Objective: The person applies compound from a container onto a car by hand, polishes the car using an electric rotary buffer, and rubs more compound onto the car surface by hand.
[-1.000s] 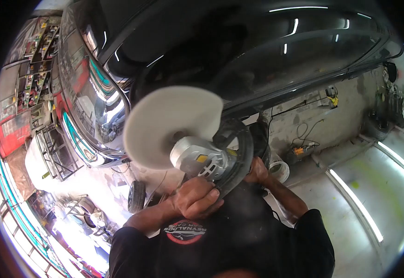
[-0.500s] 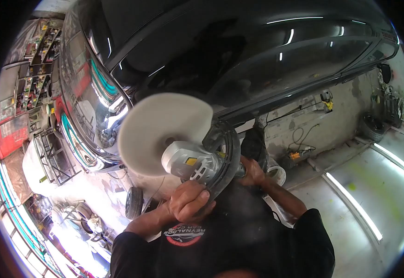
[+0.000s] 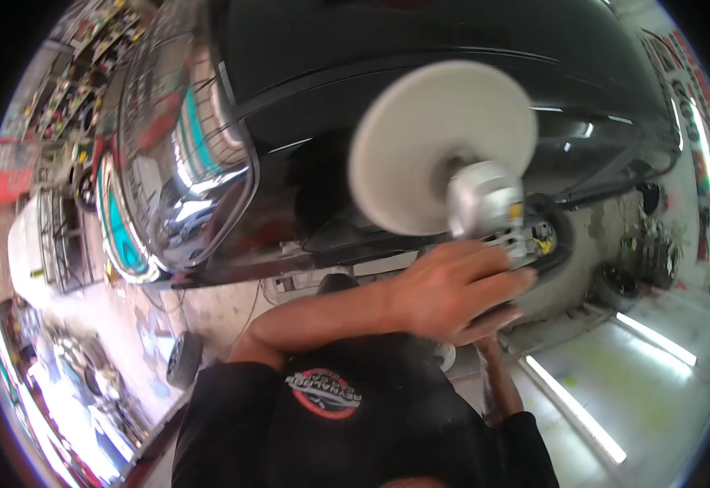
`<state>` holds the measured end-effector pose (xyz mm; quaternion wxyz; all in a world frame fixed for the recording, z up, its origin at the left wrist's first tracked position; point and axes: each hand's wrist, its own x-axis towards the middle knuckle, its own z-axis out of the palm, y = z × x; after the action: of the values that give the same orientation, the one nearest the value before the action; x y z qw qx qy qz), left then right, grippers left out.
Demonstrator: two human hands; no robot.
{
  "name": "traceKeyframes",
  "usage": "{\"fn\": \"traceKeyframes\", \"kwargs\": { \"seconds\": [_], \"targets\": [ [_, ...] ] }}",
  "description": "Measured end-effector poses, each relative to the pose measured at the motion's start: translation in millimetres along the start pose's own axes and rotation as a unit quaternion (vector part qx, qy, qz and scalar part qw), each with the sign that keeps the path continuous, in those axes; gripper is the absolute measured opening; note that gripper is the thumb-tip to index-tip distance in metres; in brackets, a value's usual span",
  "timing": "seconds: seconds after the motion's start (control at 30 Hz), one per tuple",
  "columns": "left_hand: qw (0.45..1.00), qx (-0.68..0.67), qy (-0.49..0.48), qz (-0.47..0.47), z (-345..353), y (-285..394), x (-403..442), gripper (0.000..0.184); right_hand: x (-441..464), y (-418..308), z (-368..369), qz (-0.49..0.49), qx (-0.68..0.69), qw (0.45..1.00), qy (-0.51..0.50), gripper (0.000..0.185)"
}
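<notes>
Polisher (image 3: 485, 203), silvery, pale round pad (image 3: 436, 146); left grip (image 3: 457, 293) clasps it, right grip (image 3: 487, 337) mostly hidden, hold unclear

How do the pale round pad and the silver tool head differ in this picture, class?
The pale round pad is a broad disc; the silver tool head is a smaller, compact casing. The pad looks matte and off-white, while the head is shiny and metallic, with a yellow mark. Both belong to one tool and appear against the black car.

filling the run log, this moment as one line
left hand: gripping polisher | right hand: mostly hidden | white pad: in front of black car, contact unclear
</notes>
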<state>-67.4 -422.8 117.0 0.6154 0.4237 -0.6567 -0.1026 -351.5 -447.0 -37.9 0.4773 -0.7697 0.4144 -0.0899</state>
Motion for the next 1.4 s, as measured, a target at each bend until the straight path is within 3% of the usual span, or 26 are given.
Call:
{"fn": "traceKeyframes", "kwargs": {
  "seconds": [0.17, 0.43, 0.53, 0.73, 0.97, 1.17, 1.4],
  "targets": [
    [0.999, -0.027, 0.009, -0.020, -3, -14, 11, 0.045, -2, -24, -5, 0.065, 0.046, 0.996, 0.043, 0.075],
    [0.998, 0.059, -0.006, -0.023, -85, 22, -87, 0.044, 10, -55, 103, 0.048, 0.098, 0.993, -0.052, 0.076],
    [0.996, 0.082, 0.003, -0.043, -108, 41, -102, 0.043, 12, -94, 106, 0.058, 0.031, 0.991, -0.118, 0.074],
    [0.993, 0.092, -0.005, -0.069, -104, 46, -82, 0.039, 11, -103, 93, 0.076, 0.077, 0.986, -0.123, 0.071],
    [0.997, 0.035, -0.045, -0.059, -38, 24, 2, 0.031, 10, -94, 36, 0.129, 0.181, 0.974, -0.039, 0.070],
    [0.994, 0.011, -0.091, -0.067, 51, 6, 73, 0.028, 13, -48, -25, 0.151, 0.249, 0.957, -0.011, 0.056],
    [0.991, 0.004, -0.119, -0.064, 182, -31, 151, 0.026, 31, 1, -135, 0.111, 0.283, 0.951, 0.053, 0.038]
  ]
}}
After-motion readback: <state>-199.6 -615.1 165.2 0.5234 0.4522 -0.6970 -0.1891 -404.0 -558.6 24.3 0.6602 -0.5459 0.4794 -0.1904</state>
